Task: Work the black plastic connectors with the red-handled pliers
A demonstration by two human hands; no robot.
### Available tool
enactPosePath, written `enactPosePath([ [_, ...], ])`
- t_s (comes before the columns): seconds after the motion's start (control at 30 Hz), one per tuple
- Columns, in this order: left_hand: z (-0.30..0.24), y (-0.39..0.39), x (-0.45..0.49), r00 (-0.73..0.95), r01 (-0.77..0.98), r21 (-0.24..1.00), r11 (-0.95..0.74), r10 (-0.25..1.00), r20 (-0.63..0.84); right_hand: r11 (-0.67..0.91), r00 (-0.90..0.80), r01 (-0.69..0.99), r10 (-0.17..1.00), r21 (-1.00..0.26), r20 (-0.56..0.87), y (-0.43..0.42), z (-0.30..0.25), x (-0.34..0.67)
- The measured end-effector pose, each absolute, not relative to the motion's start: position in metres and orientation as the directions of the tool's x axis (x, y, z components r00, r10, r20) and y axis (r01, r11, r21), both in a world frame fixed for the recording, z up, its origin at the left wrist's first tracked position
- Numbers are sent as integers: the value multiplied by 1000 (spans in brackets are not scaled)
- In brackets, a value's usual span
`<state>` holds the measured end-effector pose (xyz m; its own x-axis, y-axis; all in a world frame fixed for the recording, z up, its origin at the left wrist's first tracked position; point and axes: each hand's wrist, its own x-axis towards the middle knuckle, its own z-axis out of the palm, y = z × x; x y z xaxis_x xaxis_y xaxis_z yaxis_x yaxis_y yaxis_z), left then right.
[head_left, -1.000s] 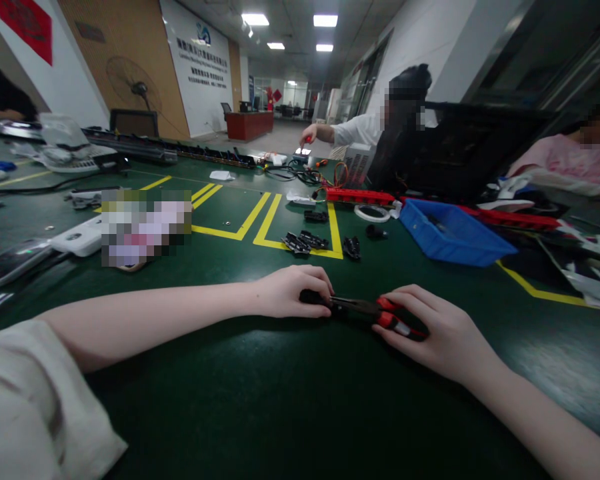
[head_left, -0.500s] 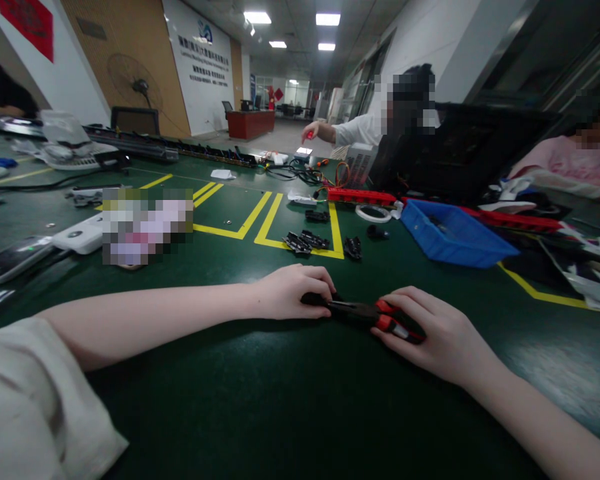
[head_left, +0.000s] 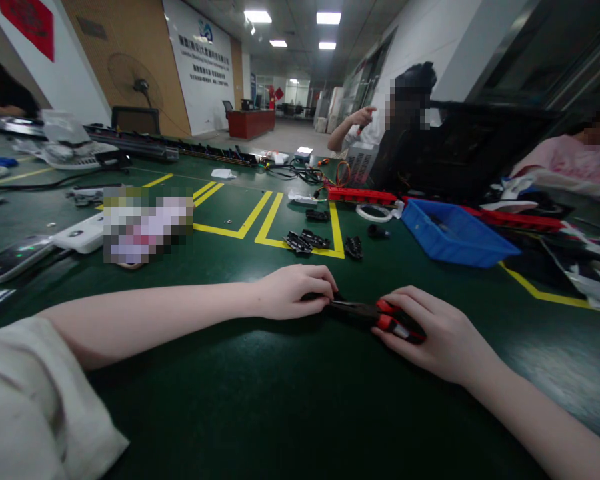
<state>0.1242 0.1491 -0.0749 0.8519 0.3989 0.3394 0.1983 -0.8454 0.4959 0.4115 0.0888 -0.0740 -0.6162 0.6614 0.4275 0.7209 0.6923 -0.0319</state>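
Note:
My right hand [head_left: 433,330] is wrapped round the red and black handles of a pair of pliers [head_left: 375,315] that lies low over the green table [head_left: 260,393]. The black jaws point left. My left hand [head_left: 293,291] is curled, knuckles up, over a small black part [head_left: 314,297] right at the jaw tips. What exactly the fingers pinch is mostly hidden under the hand.
Several small black parts [head_left: 305,241] lie by the yellow floor-tape lines [head_left: 265,223] beyond my hands. A blue bin [head_left: 453,233] stands at the right, red strips [head_left: 360,196] and a white tape ring [head_left: 373,213] behind. Two other people sit at the far right. Devices lie at the left.
My hands and the pliers have barely moved. The person at the back has pulled an outstretched arm in and raised the hand.

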Motion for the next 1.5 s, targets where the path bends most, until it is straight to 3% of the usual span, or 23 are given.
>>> enactPosePath([
  [0.6,-76,148,128,834,267,473,-840,447,324,670,-591,738,700,-83,401,89,-74,412],
  [0.83,-73,150,126,848,210,558,-803,434,305,667,-586,739,705,-92,400,89,-72,409],
  [1.5,-77,151,125,854,174,614,-770,429,296,625,-565,775,750,-89,344,83,-68,407],
])
